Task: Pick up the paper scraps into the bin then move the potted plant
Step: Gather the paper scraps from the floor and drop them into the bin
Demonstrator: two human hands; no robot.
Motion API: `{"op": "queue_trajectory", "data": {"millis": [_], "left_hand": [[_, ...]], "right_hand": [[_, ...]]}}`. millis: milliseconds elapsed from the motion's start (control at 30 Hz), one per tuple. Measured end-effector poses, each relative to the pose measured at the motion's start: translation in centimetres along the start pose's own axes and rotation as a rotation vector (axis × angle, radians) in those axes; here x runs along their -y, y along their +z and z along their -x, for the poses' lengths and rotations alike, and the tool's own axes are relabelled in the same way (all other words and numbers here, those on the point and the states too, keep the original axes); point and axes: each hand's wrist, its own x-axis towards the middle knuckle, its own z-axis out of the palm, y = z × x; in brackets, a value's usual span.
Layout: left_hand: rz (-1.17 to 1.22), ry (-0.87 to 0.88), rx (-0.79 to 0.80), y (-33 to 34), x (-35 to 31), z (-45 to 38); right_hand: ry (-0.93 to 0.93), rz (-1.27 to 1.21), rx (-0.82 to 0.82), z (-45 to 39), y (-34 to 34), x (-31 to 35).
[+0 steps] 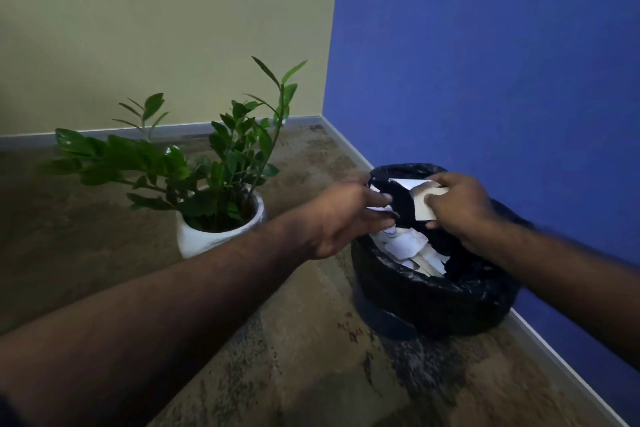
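Note:
A bin (429,302) lined with a black plastic bag stands on the floor against the blue wall. Several white paper scraps (408,246) lie inside it. Over its mouth my right hand (457,204) is closed on white paper scraps (420,196). My left hand (343,215) hovers at the bin's left rim with its fingers spread; a bit of white paper shows under the fingertips, and I cannot tell if it is held. The potted plant (214,236), green leaves in a white round pot, stands on the floor just left of the bin.
The cream wall and the blue wall (485,62) meet in a corner behind the plant and bin, with a grey skirting board (346,146) along both. Brown mottled floor (294,357) stretches in front and to the left.

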Motion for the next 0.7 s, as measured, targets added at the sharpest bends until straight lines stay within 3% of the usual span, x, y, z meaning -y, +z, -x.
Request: {"op": "queue_trajectory", "data": {"millis": [233, 400, 533, 700], "left_hand": [[-0.199, 0.084, 0.059, 1.5, 1.7, 0.4], [-0.225, 0.198, -0.113, -1.1, 1.2, 0.5], [-0.374, 0.274, -0.281, -4.7, 1.4, 1.4], [-0.699, 0.238, -0.252, -10.5, 3.6, 4.9]], "right_hand": [[-0.028, 0.03, 0.055, 0.2, 0.2, -0.1], [-0.075, -0.025, 0.001, -0.6, 1.8, 1.0], [-0.266, -0.04, 0.052, 0.3, 3.9, 2.6], [-0.62, 0.022, 0.19, 3.7, 7.3, 5.9]]}}
